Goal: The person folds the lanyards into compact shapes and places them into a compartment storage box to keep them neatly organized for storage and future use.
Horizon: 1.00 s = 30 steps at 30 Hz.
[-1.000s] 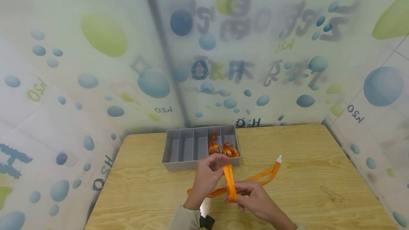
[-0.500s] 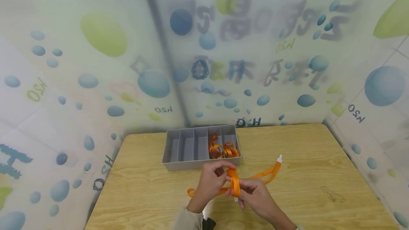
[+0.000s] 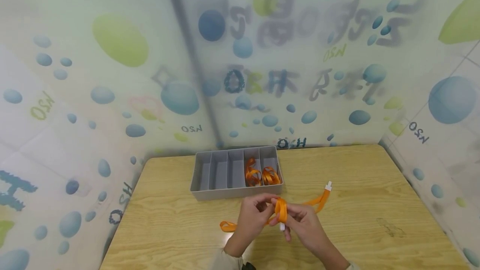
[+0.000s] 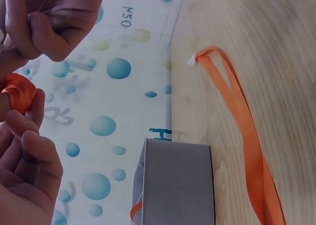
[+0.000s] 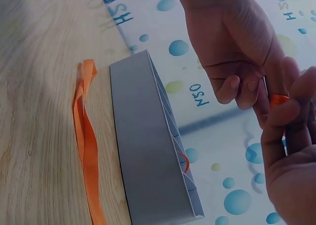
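Note:
In the head view, a flat orange lanyard (image 3: 281, 209) is bunched into a small coil above the table. My left hand (image 3: 254, 218) pinches its left side with thumb and fingers, while my right hand (image 3: 305, 225) grips it from the right. A white clip (image 3: 282, 227) shows under the coil. The left wrist view shows the coil (image 4: 20, 92) between both hands; in the right wrist view, fingers hide most of it. Behind the hands, a second orange lanyard (image 3: 321, 203) lies stretched on the table, its white end clip (image 3: 328, 186) at the right.
A grey divided tray (image 3: 217, 195) stands beyond the hands near the wall. Its two right compartments hold coiled orange lanyards (image 3: 271, 175). The wooden table (image 3: 161, 220) meets a wall covering (image 3: 150, 74) printed with bubbles.
Both hands have shifted slightly right with the lanyard. The long hanging loop has become a shorter, tighter coil, and the white clip under it shows more. The lanyard on the table stays put.

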Motion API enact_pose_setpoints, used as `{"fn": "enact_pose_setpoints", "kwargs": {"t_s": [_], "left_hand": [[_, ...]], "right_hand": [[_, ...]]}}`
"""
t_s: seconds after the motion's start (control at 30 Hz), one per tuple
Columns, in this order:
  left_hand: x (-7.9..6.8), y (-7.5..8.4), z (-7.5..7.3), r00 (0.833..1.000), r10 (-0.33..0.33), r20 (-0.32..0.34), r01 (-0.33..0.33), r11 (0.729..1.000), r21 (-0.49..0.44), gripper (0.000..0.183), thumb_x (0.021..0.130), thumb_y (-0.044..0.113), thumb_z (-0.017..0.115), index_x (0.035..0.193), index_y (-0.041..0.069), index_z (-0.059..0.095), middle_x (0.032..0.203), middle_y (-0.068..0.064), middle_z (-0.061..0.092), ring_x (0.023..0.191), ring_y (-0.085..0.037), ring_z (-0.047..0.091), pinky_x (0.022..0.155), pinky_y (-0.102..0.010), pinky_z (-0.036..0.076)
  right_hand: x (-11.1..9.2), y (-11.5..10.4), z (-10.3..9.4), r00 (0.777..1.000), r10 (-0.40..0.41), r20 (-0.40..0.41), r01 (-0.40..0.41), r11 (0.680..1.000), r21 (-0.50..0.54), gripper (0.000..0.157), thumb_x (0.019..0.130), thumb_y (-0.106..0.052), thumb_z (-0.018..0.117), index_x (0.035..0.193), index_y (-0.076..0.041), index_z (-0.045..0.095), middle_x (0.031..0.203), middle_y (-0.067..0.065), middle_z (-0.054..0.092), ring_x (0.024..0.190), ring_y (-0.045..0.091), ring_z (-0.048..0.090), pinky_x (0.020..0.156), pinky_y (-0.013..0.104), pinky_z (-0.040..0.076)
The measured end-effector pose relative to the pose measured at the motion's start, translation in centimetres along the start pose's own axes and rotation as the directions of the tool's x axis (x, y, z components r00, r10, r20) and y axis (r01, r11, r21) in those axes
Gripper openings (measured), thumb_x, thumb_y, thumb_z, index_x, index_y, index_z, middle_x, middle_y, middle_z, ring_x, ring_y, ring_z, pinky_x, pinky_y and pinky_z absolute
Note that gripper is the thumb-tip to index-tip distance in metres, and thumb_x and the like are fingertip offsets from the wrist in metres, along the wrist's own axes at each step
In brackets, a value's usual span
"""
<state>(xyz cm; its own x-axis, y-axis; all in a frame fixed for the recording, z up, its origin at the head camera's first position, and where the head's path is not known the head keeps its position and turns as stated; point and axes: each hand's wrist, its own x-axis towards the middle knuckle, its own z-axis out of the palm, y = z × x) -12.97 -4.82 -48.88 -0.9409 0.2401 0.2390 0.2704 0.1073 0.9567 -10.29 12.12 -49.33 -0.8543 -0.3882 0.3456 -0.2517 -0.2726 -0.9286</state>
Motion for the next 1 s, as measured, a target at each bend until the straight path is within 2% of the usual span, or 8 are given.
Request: {"fn": "enact_pose_setpoints", "kwargs": {"t_s": [0.2, 0.37, 0.47, 0.63, 0.77, 0.9, 1.0], "left_hand": [[-0.25, 0.31, 0.53, 0.999, -0.032, -0.028, 0.034, 0.998, 0.044, 0.012, 0.086, -0.008, 0.069, 0.095, -0.004, 0.075, 0.071, -0.017, 0.067, 0.047, 0.001, 0.039, 0.045, -0.013, 0.032], [-0.36, 0.25, 0.59, 1.0, 0.005, -0.023, -0.005, 1.0, 0.015, 0.015, 0.089, -0.003, 0.068, 0.101, -0.001, 0.076, 0.063, -0.012, 0.064, 0.045, 0.001, 0.039, 0.043, -0.013, 0.032], [-0.42, 0.33, 0.56, 1.0, 0.015, -0.012, -0.015, 1.0, -0.002, 0.017, 0.09, -0.002, 0.067, 0.103, -0.001, 0.076, 0.064, -0.012, 0.064, 0.044, 0.003, 0.039, 0.042, -0.013, 0.031], [-0.46, 0.4, 0.51, 0.999, -0.031, 0.024, 0.031, 0.999, -0.035, 0.02, 0.093, 0.0, 0.063, 0.11, -0.002, 0.074, 0.079, -0.014, 0.072, 0.051, 0.0, 0.048, 0.045, -0.013, 0.036], [-0.49, 0.1, 0.43, 0.993, -0.093, 0.069, 0.097, 0.994, -0.05, 0.023, 0.097, 0.004, 0.06, 0.116, -0.003, 0.071, 0.086, -0.016, 0.073, 0.056, -0.004, 0.053, 0.049, -0.014, 0.04], [-0.49, -0.08, 0.26, 0.982, -0.141, 0.126, 0.15, 0.987, -0.061, 0.026, 0.1, 0.008, 0.057, 0.121, -0.004, 0.068, 0.081, -0.015, 0.07, 0.056, -0.004, 0.05, 0.049, -0.014, 0.039], [-0.52, -0.18, 0.19, 0.975, -0.141, 0.172, 0.153, 0.987, -0.058, 0.028, 0.103, 0.012, 0.054, 0.118, -0.006, 0.069, 0.074, -0.019, 0.063, 0.056, -0.004, 0.048, 0.049, -0.014, 0.038]], "right_hand": [[0.01, -0.05, -0.38, 1.0, -0.018, -0.01, 0.018, 1.0, -0.004, 0.025, 0.101, 0.008, 0.044, 0.119, 0.02, 0.058, 0.088, 0.009, 0.075, 0.047, 0.017, 0.051, 0.037, 0.031, 0.044], [0.01, 0.1, -0.43, 0.999, -0.004, -0.049, 0.003, 1.0, -0.017, 0.029, 0.102, 0.006, 0.046, 0.125, 0.02, 0.055, 0.085, 0.004, 0.074, 0.045, 0.02, 0.047, 0.036, 0.027, 0.041], [-0.01, 0.17, -0.37, 0.996, 0.021, -0.083, -0.023, 0.999, -0.028, 0.031, 0.102, 0.004, 0.048, 0.129, 0.019, 0.053, 0.083, 0.008, 0.073, 0.044, 0.016, 0.048, 0.037, 0.027, 0.042], [-0.04, 0.29, -0.3, 0.99, 0.067, -0.127, -0.072, 0.997, -0.038, 0.033, 0.102, 0.0, 0.05, 0.13, 0.018, 0.053, 0.079, 0.018, 0.071, 0.048, 0.008, 0.051, 0.04, 0.026, 0.044], [-0.1, 0.3, -0.41, 0.983, 0.107, -0.151, -0.116, 0.992, -0.05, 0.033, 0.102, -0.002, 0.051, 0.128, 0.019, 0.054, 0.077, 0.011, 0.071, 0.048, 0.007, 0.051, 0.041, 0.024, 0.044], [-0.1, 0.09, -0.59, 0.975, 0.148, -0.164, -0.162, 0.983, -0.08, 0.034, 0.103, -0.005, 0.052, 0.127, 0.019, 0.055, 0.076, 0.009, 0.071, 0.047, 0.007, 0.051, 0.041, 0.023, 0.043], [-0.02, -0.04, -0.67, 0.965, 0.184, -0.186, -0.206, 0.972, -0.11, 0.036, 0.103, -0.008, 0.053, 0.129, 0.016, 0.055, 0.075, 0.011, 0.071, 0.047, 0.006, 0.05, 0.04, 0.023, 0.043]]}}
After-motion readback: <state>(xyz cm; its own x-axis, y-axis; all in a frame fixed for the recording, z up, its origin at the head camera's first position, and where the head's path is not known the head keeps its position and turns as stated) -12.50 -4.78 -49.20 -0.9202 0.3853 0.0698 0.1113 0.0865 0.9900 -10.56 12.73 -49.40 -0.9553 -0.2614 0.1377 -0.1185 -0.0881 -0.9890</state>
